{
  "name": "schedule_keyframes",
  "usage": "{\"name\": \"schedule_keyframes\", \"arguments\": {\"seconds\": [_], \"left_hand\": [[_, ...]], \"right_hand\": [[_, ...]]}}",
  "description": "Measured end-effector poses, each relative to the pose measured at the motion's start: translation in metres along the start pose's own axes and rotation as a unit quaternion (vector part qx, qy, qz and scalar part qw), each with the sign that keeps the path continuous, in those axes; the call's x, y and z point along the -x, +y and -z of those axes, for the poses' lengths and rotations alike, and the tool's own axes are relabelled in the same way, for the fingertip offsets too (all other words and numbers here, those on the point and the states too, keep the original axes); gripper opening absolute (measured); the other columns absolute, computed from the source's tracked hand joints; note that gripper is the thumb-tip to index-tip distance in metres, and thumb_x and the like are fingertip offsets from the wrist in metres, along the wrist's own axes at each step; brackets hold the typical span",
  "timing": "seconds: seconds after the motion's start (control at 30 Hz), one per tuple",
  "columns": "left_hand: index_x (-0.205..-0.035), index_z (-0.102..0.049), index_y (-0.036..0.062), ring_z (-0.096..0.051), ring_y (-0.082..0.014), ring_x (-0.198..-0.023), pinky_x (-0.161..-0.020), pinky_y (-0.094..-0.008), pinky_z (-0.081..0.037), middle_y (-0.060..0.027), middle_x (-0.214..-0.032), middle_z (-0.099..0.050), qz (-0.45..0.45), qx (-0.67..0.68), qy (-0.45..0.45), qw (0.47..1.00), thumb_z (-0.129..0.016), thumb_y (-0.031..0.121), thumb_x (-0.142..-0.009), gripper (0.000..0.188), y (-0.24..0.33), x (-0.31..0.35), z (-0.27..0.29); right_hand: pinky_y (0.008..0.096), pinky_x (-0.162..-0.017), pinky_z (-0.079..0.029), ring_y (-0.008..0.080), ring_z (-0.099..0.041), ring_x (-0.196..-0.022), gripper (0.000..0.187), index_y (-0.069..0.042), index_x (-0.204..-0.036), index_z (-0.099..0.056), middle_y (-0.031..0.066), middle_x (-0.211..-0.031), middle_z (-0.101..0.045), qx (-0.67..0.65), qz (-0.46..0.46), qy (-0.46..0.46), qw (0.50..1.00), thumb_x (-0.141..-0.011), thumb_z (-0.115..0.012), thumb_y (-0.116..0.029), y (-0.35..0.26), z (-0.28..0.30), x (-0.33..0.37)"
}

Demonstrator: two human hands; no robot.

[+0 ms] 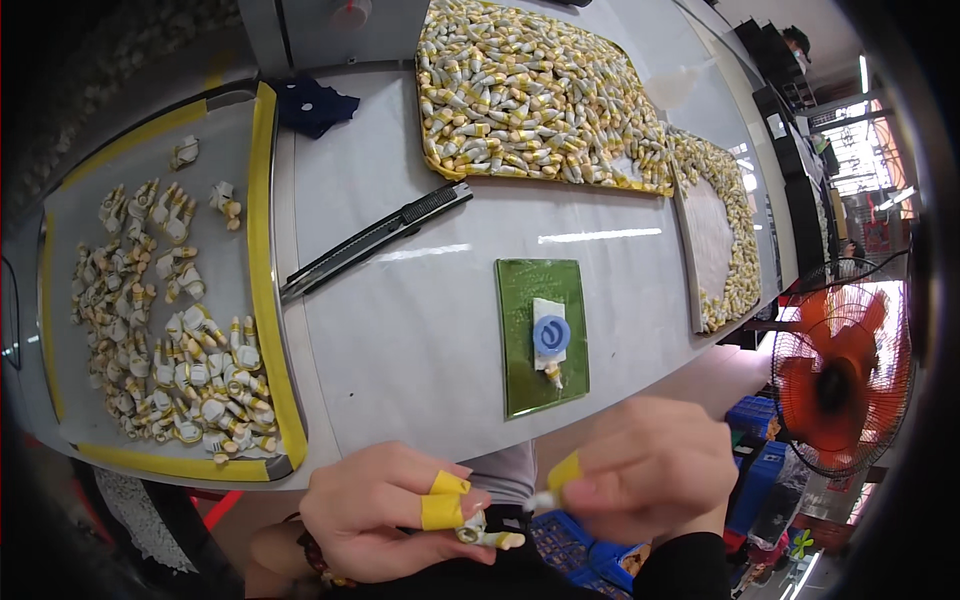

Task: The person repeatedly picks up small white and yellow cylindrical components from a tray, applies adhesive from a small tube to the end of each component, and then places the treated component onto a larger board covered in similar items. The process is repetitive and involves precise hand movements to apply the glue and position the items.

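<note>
My left hand [385,510], with yellow tape on two fingers, is closed at the table's near edge. Between its thumb and fingers is a small white toy-like part [480,533] with a peach tip. Close to its right, my right hand [645,470] is blurred and closed in a pinch, yellow tape on one finger. A small whitish piece [543,500] sticks out from its fingertips; its kind is unclear. Beyond them lies a green glass-like plate [515,375], bearing a blue round cup [552,336] on a white pad, with a small yellow-banded part at the pad's near end.
On the left, a yellow-taped tray [262,200] holds several white parts. Another tray [545,180], at the back, is heaped with yellow-banded parts, beside a partly filled tray [690,265]. A black utility knife [380,238] and dark cloth [315,105] lie between. An orange fan [835,370] stands right.
</note>
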State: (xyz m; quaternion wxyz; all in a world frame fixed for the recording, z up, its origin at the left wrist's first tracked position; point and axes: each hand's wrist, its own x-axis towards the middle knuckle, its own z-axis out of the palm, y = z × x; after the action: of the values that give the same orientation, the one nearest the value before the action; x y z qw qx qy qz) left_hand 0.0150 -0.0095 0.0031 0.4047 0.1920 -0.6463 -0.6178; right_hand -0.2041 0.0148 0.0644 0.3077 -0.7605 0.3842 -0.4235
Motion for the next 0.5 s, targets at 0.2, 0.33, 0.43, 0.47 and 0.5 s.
{"name": "schedule_keyframes", "arguments": {"seconds": [0.2, 0.33, 0.43, 0.47, 0.5], "left_hand": [[-0.087, -0.058, 0.0066, -0.064, -0.0206, -0.070, -0.068, -0.0348, -0.055, -0.0118, -0.081, -0.067, -0.038, -0.023, 0.027, 0.999, -0.086, 0.011, -0.059, 0.039, 0.000, 0.001, -0.005], [-0.088, -0.061, 0.0045, -0.064, -0.0198, -0.071, -0.069, -0.0343, -0.055, -0.0102, -0.082, -0.067, -0.031, -0.008, 0.057, 0.998, -0.085, 0.010, -0.061, 0.037, 0.001, 0.002, -0.009], [-0.091, -0.065, -0.0002, -0.064, -0.0195, -0.072, -0.069, -0.0324, -0.056, -0.0090, -0.084, -0.067, -0.033, 0.011, 0.070, 0.997, -0.082, 0.006, -0.063, 0.034, 0.002, 0.002, -0.010], [-0.091, -0.065, -0.0003, -0.064, -0.0195, -0.072, -0.069, -0.0325, -0.056, -0.0089, -0.084, -0.067, -0.034, -0.001, 0.060, 0.998, -0.082, 0.006, -0.062, 0.034, 0.003, 0.001, -0.009], [-0.091, -0.065, -0.0003, -0.063, -0.0196, -0.072, -0.069, -0.0326, -0.056, -0.0087, -0.083, -0.067, -0.036, -0.013, 0.050, 0.998, -0.082, 0.006, -0.062, 0.034, 0.004, 0.000, -0.008]], "right_hand": [[0.0279, -0.048, -0.049, 0.0202, -0.062, -0.056, 0.023, -0.007, -0.078, -0.063, 0.0071, -0.073, -0.066, 0.033, -0.105, 0.000, 0.994, -0.062, -0.076, 0.004, -0.018, -0.012, -0.001], [0.0280, -0.048, -0.049, 0.0202, -0.061, -0.055, 0.023, -0.006, -0.078, -0.063, 0.0087, -0.073, -0.066, 0.041, -0.093, 0.002, 0.995, -0.062, -0.075, 0.005, -0.018, -0.017, -0.004], [0.0276, -0.047, -0.049, 0.0196, -0.060, -0.054, 0.023, -0.006, -0.078, -0.062, 0.0090, -0.072, -0.065, 0.024, -0.061, 0.021, 0.998, -0.061, -0.074, 0.005, -0.011, -0.022, 0.000], [0.0275, -0.046, -0.049, 0.0195, -0.060, -0.054, 0.023, -0.006, -0.077, -0.062, 0.0090, -0.071, -0.065, 0.035, -0.056, 0.018, 0.998, -0.061, -0.074, 0.005, -0.011, -0.022, -0.001], [0.0274, -0.046, -0.049, 0.0194, -0.060, -0.054, 0.023, -0.005, -0.077, -0.062, 0.0090, -0.071, -0.065, 0.047, -0.052, 0.015, 0.997, -0.061, -0.074, 0.005, -0.012, -0.021, -0.003]]}}
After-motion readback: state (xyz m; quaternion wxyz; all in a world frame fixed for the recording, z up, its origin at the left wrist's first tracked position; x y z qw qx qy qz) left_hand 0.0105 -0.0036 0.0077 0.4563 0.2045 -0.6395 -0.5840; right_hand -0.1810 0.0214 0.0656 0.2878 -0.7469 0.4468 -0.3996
